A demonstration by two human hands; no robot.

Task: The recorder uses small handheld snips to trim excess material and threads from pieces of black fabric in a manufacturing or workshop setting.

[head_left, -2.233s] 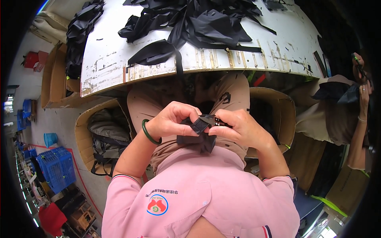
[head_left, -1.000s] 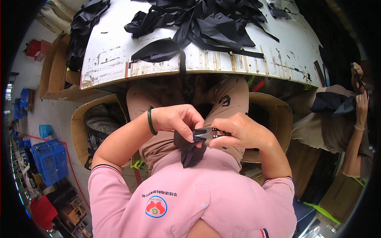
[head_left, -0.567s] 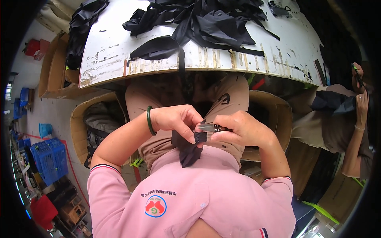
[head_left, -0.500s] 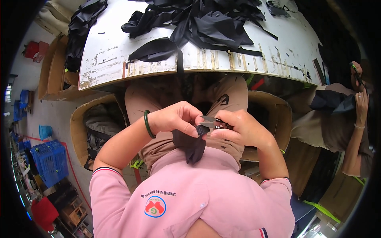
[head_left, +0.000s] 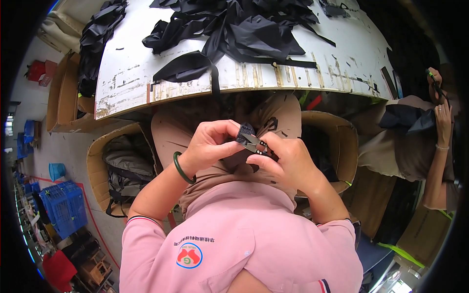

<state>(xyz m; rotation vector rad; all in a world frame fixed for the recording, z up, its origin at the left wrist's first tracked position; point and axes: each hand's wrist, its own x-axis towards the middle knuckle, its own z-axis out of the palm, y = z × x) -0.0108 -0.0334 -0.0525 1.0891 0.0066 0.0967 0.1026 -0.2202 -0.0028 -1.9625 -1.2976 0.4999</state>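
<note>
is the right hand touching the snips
Touching: the head view shows the right hand holding the snips by their dark handles, with the metal blades sticking out in front of it.

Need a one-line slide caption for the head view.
Left hand pinches a black fabric piece; right hand holds small snips at it.

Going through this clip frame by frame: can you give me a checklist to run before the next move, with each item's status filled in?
1. Left hand has a grip on the small black piece: ok, pinched at the fingertips.
2. Right hand has hold of the snips: ok.
3. Blades beside or over the piece: ok, at its lower edge in this view.
4. Left thumb clear of the blades: cannot tell; its tip looks very close.
5. Green bracelet clear of the blades: ok, back at the left wrist.
6. Co-worker's hand clear of the snips: ok, far right.
</note>
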